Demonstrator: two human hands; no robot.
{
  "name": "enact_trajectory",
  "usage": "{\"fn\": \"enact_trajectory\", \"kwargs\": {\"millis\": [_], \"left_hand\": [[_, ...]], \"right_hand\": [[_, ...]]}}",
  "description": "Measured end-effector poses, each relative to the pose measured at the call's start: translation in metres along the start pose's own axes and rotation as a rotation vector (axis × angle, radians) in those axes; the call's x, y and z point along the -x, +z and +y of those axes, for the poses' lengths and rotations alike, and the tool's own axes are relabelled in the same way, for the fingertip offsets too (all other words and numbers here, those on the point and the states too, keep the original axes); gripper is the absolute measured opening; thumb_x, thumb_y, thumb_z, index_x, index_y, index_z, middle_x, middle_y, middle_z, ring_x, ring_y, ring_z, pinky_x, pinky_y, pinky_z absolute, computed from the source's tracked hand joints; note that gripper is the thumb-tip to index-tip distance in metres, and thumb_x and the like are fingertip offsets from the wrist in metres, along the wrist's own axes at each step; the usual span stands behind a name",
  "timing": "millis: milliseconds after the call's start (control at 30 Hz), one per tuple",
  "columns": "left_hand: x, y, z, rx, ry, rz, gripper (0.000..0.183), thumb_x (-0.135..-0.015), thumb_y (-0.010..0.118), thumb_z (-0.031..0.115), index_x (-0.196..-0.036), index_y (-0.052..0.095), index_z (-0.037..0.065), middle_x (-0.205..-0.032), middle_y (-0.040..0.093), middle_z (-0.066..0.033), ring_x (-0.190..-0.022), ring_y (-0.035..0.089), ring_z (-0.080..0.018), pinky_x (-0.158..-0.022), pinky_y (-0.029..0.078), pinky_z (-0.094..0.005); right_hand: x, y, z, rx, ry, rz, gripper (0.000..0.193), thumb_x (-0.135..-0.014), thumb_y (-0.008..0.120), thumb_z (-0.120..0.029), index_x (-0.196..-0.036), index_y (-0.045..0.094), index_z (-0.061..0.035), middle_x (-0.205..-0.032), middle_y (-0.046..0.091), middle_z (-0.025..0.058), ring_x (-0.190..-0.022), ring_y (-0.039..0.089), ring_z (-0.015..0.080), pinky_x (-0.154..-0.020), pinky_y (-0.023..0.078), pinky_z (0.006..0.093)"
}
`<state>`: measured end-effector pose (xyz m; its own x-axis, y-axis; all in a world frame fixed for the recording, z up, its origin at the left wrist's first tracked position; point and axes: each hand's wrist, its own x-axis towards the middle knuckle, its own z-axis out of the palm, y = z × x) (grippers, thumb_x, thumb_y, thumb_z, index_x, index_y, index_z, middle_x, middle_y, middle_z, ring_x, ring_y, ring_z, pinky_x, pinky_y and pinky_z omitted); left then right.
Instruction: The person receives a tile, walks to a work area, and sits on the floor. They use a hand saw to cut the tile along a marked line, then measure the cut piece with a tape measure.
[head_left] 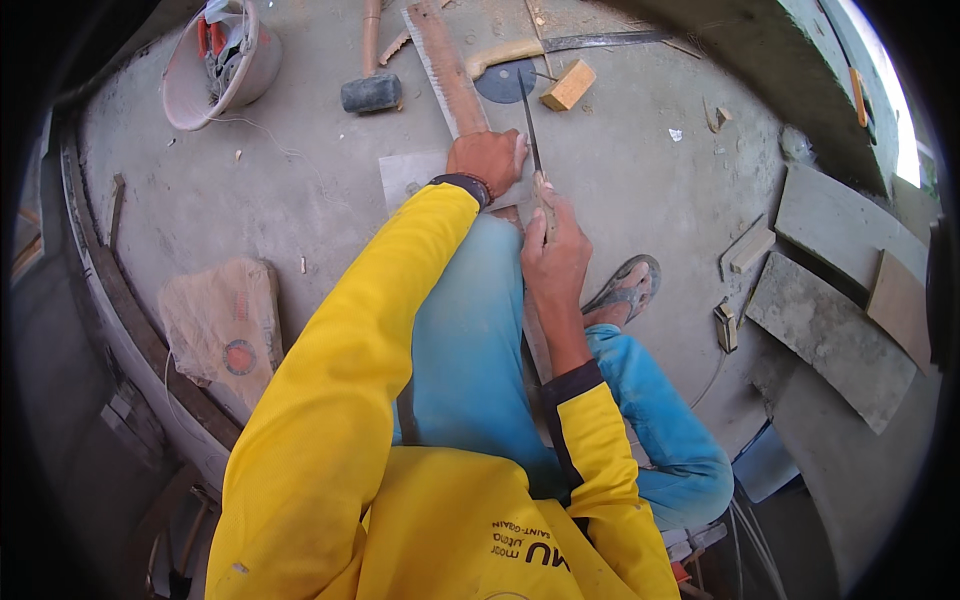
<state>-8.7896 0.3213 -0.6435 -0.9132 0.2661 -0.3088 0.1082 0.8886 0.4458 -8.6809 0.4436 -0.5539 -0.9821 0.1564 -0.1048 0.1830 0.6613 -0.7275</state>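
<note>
My right hand [556,245] is closed around the wooden handle of a slim, dark, tapered file [531,125], its point directed away from me. Next to it, my left hand [487,160] is closed over a long reddish-brown plank [455,85] with a paler, jagged strip along its left edge. The plank runs from the far edge toward my legs, partly hidden by my hand and trousers. Beneath my left wrist lies a pale square sheet [400,178]. The left fingertips are close to the file; whether they touch it I cannot tell.
Beyond my hands lie a mallet [371,92], a dark disc [505,82], a wood block [568,86] and a long blade with a curved wooden handle [505,54]. A bucket [183,85] stands far left, a dusty sack [222,315] nearer. Grey slabs [832,335] lie right.
</note>
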Motion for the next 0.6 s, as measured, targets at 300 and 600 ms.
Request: {"fn": "enact_trajectory", "kwargs": {"millis": [300, 600], "left_hand": [[-0.002, 0.000, -0.006, -0.053, -0.020, -0.024, 0.049, -0.106, 0.042, 0.041, -0.091, 0.076, 0.010, -0.082, 0.074, -0.0199, -0.079, 0.072, -0.0396, -0.075, 0.056, -0.0524], [-0.002, 0.002, -0.002, -0.019, -0.090, -0.010, 0.051, -0.106, 0.042, 0.043, -0.090, 0.078, 0.010, -0.081, 0.074, -0.0197, -0.079, 0.073, -0.0383, -0.076, 0.057, -0.0497]], "right_hand": [[0.062, -0.032, -0.001, 0.012, -0.048, -0.005, 0.034, -0.096, 0.058, -0.004, -0.129, 0.064, 0.0019, -0.117, 0.070, 0.0270, -0.104, 0.069, 0.0444, -0.088, 0.055, 0.0469], [0.024, -0.021, -0.009, 0.035, 0.040, -0.057, 0.033, -0.095, 0.058, -0.001, -0.128, 0.063, 0.0028, -0.122, 0.071, 0.0250, -0.112, 0.070, 0.0404, -0.095, 0.055, 0.0428]]}}
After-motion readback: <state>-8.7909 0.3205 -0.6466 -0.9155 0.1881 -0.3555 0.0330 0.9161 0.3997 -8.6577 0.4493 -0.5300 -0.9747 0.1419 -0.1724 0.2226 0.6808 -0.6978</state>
